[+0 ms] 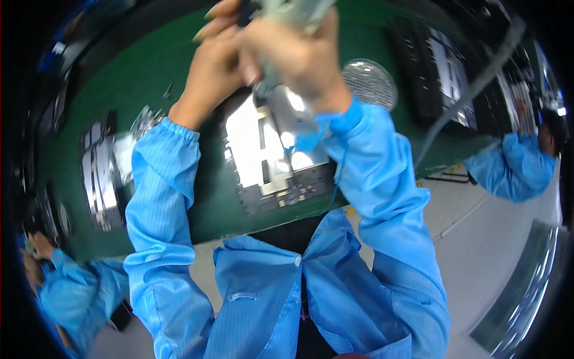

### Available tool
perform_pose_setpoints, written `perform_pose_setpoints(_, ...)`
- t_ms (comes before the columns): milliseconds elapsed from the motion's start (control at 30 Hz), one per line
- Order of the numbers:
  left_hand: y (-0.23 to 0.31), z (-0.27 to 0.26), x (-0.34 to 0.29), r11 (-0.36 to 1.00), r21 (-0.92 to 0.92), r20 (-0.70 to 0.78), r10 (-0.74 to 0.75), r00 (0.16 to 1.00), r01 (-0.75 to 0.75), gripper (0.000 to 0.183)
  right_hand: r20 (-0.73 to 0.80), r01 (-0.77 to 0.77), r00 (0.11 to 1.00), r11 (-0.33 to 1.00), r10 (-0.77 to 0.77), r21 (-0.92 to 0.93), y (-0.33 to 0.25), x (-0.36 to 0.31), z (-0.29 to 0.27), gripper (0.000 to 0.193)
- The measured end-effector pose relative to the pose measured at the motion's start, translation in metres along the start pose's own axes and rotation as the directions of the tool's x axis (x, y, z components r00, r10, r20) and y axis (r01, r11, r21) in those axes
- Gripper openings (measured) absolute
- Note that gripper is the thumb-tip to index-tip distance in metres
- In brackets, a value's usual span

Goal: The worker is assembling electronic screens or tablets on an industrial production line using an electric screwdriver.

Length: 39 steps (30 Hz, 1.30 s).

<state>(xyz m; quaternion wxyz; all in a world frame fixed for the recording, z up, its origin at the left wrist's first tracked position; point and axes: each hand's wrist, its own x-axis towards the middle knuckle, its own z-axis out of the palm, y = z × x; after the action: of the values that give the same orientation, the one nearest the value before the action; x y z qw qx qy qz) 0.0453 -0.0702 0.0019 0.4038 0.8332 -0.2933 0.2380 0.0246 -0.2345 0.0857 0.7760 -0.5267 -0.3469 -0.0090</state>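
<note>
Both hands are together at the top middle, smeared by motion. My right hand (293,57) is closed around a pale grey-green handheld tool (293,9), too blurred to tell its kind. My left hand (218,60) is against it on the left, fingers curled; what they hold, if anything, I cannot make out. Below the hands lies a flat device assembly (266,194) with shiny silver panels and a dark strip of small components along its near edge. My right sleeve cuff and a blue cord (335,185) overlap its right side.
A round clear dish (369,81) of small parts stands right of my right hand. Similar dark and silver assemblies (98,179) lie at left, others (445,72) at far right. Clear plastic bags (143,122) lie beside my left sleeve. A grey hose (478,84) hangs at right. Co-workers (517,164) sit on both sides.
</note>
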Motion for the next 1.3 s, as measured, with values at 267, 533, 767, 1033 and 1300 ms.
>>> perform_pose_setpoints(267, 0.047, 0.13, 0.105, 0.91, -0.25, 0.528, 0.415, 0.741, -0.332, 0.024, -0.094, 0.147, 0.982, 0.978, -0.162, -0.149, -0.036, -0.039, -0.028, 0.022)
perform_pose_setpoints(533, -0.061, -0.019, 0.002, 0.963, 0.011, 0.349, -0.255, 0.902, 0.268, 0.044, -0.097, -0.078, 0.992, 0.997, 0.078, 0.0, -0.042, -0.033, -0.028, 0.019)
perform_pose_setpoints(767, -0.013, -0.056, -0.056, 0.778, 0.038, 0.08, -0.628, 0.774, 0.628, 0.028, -0.031, -0.131, 0.991, 0.989, 0.134, 0.066, -0.017, -0.003, -0.006, 0.017)
perform_pose_setpoints(1033, -0.011, -0.043, -0.049, 0.785, -0.2, 0.077, -0.584, 0.808, 0.586, 0.031, 0.005, -0.066, 0.998, 0.996, 0.066, 0.064, 0.033, 0.031, -0.017, 0.006)
perform_pose_setpoints(1300, -0.02, -0.044, -0.051, 0.778, -0.207, 0.054, -0.597, 0.8, 0.594, 0.027, -0.044, -0.092, 0.995, 0.995, 0.093, 0.023, 0.066, 0.038, 0.032, 0.033)
